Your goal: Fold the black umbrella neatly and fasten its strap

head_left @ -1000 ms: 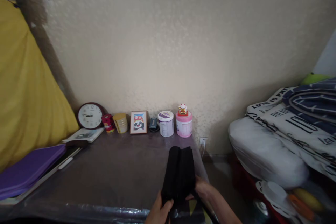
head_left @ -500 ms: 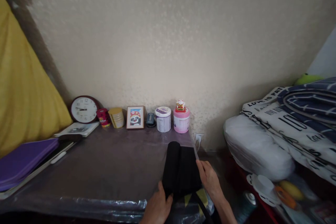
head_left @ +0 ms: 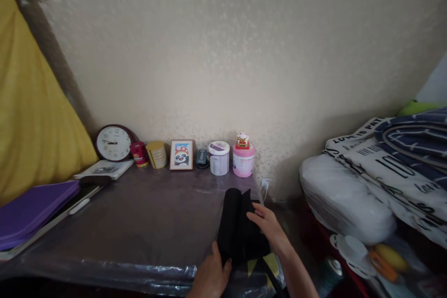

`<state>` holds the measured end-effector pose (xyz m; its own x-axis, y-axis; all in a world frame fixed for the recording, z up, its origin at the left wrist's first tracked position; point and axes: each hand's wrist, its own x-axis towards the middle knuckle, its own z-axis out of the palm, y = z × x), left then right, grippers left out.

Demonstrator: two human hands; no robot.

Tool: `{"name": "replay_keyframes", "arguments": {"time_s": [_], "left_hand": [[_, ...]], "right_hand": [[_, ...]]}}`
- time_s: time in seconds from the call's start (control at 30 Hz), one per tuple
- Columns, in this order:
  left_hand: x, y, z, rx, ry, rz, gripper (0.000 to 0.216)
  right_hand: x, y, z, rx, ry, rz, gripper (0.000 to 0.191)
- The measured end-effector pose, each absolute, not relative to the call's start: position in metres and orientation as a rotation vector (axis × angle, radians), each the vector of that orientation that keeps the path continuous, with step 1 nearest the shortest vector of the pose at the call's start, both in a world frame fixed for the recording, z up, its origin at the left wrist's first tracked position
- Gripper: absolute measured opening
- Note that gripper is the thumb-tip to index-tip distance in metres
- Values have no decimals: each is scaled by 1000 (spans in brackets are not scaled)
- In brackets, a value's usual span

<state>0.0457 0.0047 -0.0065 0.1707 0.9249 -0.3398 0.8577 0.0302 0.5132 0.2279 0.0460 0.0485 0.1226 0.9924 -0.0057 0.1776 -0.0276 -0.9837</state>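
Roughly at the table's near right corner lay a black cloth bundle (head_left: 229, 223), a thick roll along its left side and a loose flap on its right. Left hand (head_left: 211, 272) cupped the bundle's near left end, thumb and fingers holding it. Right hand (head_left: 267, 223) lay over the flap, fingers extended and touching it; could not tell whether they pinched the fabric. Black strap (head_left: 271, 275) ran from the near end over a yellow patch (head_left: 273, 262) at the edge.

Table (head_left: 157, 214) had a clear, shiny cover. Along its wall side, right to left: pink tub (head_left: 243, 164) with a cat figurine (head_left: 242, 140) on its lid, white tub (head_left: 219, 162), small dark object, framed panda picture (head_left: 181, 154), yellow container, red can (head_left: 140, 154), oval clock (head_left: 113, 143). Purple folder (head_left: 38, 205) lay at far left beside a yellow curtain (head_left: 35, 116). Right of the table, lettered fabric (head_left: 384, 163) rested on a bulging white bag (head_left: 342, 195).
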Motion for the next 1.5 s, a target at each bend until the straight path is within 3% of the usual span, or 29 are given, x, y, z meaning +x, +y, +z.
{"name": "replay_keyframes", "arguments": {"time_s": [0.2,0.47,0.73,1.0,1.33,1.5], "left_hand": [[49,4,-5,1837,1710,109,59],[53,4,-15,1896,1739,74,62],[39,-9,14,1953,1694,74,61],[48,-9,21,2031,1626,15,75],[55,-1,5,2053,1647,-49,66],[54,-1,2,2063,1635,-44,62]], "right_hand": [[176,71,47,-1434,-1184,1013,49],[142,92,15,-1716,-1571,833,44],[139,85,27,-1892,-1814,646,40],[145,83,26,-1738,-1810,804,46],[148,71,33,-1406,-2018,993,28],[158,45,39,-1174,-2085,749,21]]}}
